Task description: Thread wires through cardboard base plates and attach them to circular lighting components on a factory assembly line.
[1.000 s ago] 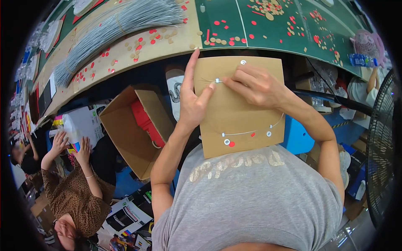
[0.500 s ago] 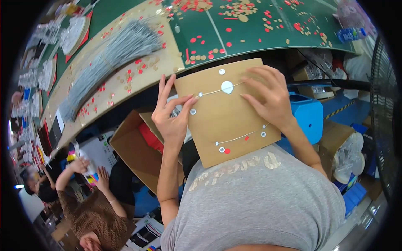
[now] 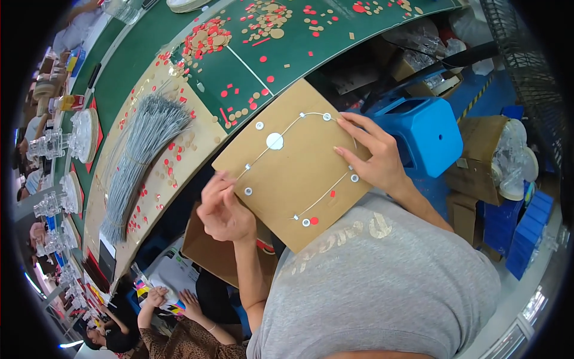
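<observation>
A brown cardboard sheet (image 3: 299,179) rests tilted against my front. A thin pale wire (image 3: 289,130) runs along its far side through small white clips, over a white round spot (image 3: 275,141), and curves past a round white fitting (image 3: 326,117). The fingertips of my right hand (image 3: 378,149) touch the wire by that fitting, thumb apart. My left hand (image 3: 227,209), a little blurred, hovers by the wire's left end with fingers loosely curled and nothing visible in them. A second wire (image 3: 323,198) lies along the near side, beside a red dot (image 3: 314,221).
A bundle of grey wires (image 3: 140,158) lies on the green table (image 3: 251,72) among red and tan paper bits. A blue stool (image 3: 427,134) and open carton (image 3: 478,155) stand at right. At lower left, a co-worker's hands (image 3: 191,305) hold something.
The board has turned counterclockwise. My left hand has let go of the wire's left end. The wire's right part now bends past the fitting, with my right fingers beside it.
</observation>
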`<state>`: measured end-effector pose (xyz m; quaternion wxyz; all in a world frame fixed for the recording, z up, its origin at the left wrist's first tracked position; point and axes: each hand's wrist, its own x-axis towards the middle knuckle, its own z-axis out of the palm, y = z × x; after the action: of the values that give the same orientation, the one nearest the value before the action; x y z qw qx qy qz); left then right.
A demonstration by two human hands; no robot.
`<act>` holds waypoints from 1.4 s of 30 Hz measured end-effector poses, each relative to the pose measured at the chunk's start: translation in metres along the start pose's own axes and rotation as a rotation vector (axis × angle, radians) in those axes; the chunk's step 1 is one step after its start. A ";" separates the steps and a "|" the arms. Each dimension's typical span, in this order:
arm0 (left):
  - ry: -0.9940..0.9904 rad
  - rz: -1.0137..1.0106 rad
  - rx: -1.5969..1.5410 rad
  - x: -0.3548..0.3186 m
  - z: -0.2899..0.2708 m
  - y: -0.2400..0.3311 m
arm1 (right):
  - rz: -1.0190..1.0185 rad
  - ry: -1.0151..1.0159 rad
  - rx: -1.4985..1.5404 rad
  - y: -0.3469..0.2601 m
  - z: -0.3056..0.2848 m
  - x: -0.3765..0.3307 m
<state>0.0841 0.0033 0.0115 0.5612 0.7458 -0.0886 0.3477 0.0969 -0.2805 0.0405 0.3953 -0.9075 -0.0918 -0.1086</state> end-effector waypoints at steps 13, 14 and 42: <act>-0.292 0.059 0.268 0.011 -0.002 -0.006 | 0.027 -0.023 0.075 0.010 0.001 0.005; -0.293 0.060 0.270 0.012 -0.002 -0.007 | 0.041 -0.042 0.103 0.009 0.000 0.007; -0.159 -0.347 -0.007 0.009 0.013 0.007 | -0.052 -0.058 0.100 0.010 -0.008 -0.018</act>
<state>0.0930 -0.0083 0.0209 0.6067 0.7730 -0.0040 0.1854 0.0814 -0.2947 0.0339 0.4343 -0.8867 -0.1321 -0.0876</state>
